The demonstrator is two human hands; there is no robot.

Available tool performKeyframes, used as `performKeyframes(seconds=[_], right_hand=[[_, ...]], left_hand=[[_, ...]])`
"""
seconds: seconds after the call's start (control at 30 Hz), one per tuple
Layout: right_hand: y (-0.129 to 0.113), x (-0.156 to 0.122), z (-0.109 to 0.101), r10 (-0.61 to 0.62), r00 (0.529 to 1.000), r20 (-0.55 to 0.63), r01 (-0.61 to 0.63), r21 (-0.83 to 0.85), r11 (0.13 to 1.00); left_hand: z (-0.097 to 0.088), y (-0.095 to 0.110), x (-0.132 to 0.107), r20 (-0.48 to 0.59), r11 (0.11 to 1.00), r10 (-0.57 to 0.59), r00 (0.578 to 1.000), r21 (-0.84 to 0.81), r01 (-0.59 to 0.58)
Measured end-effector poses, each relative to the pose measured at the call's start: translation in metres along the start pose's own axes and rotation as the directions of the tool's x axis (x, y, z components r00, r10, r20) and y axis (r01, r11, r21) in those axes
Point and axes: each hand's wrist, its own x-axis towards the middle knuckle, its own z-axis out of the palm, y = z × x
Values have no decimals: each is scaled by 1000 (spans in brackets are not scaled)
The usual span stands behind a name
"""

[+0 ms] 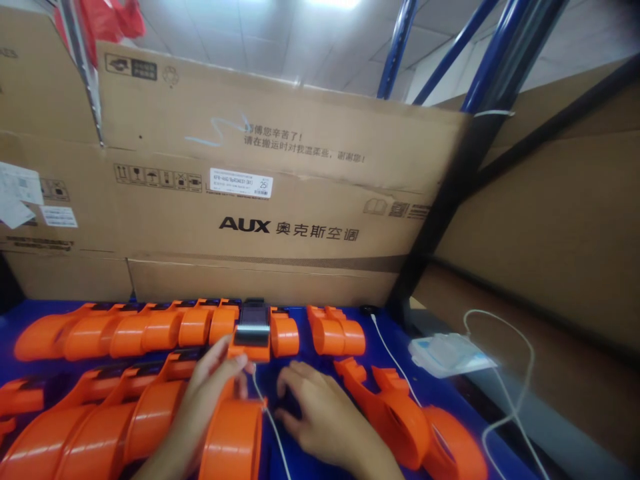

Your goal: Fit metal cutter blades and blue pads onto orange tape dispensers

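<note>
My left hand (220, 373) is closed on an orange tape dispenser (251, 350), held upright with its black top and silver ridged strip facing me. The thumb presses on its front. To its right, my right hand (320, 407) hovers over the blue surface, fingers loosely bent and thumb apart, with nothing seen in it. A white cable (270, 417) runs down between my hands from just below the dispenser; whether it is attached I cannot tell. Another orange dispenser (233, 433) lies by my left forearm, which hides part of the things behind it.
Several orange dispensers (127, 333) stand in a row at the back of the blue table (300, 460). More orange pieces (405, 427) lie at right, near a plastic packet (450, 353) and a loose white cable (533, 360). Behind rises a cardboard panel (300, 193), beside a dark post (430, 233).
</note>
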Motion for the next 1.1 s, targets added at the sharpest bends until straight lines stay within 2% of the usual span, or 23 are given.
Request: performKeyframes(seconds=[0.13, 0.23, 0.3, 0.4, 0.5, 0.63, 0.77, 0.83, 0.97, 1.1], right_hand=[[8, 0, 4, 84, 996, -3, -84, -67, 994], [9, 1, 7, 72, 997, 37, -69, -70, 995], [8, 1, 8, 54, 998, 16, -53, -58, 997], [8, 3, 7, 49, 994, -94, -48, 12, 999], [8, 5, 5, 68, 975, -212, -27, 188, 982], [9, 12, 8, 96, 932, -349, 67, 427, 902], [7, 14, 14, 150, 887, -438, 150, 578, 802], [5, 12, 15, 162, 863, -478, 188, 603, 775], [-1, 7, 15, 97, 828, -552, 287, 566, 772], [-3, 5, 17, 74, 789, -610, 344, 539, 769]], left_hand=[[3, 3, -4, 15, 1000, 1, 1000, -8, -1], [5, 2, -7, 1, 1000, -9, 1000, -7, 9], [4, 1, -8, -4, 1000, -7, 1000, -10, 7], [2, -1, -7, -6, 1000, -14, 1000, -24, 14], [1, -3, -6, 1, 1000, -13, 1000, -14, 13], [4, -2, -7, -2, 999, -25, 1000, 23, 25], [8, -2, -9, 22, 997, -39, 999, 63, 38], [9, -5, -9, 29, 995, -57, 998, 78, 54], [11, -6, -10, 15, 993, -81, 997, 87, 80], [17, 6, -8, -25, 995, -77, 997, 67, 78]])
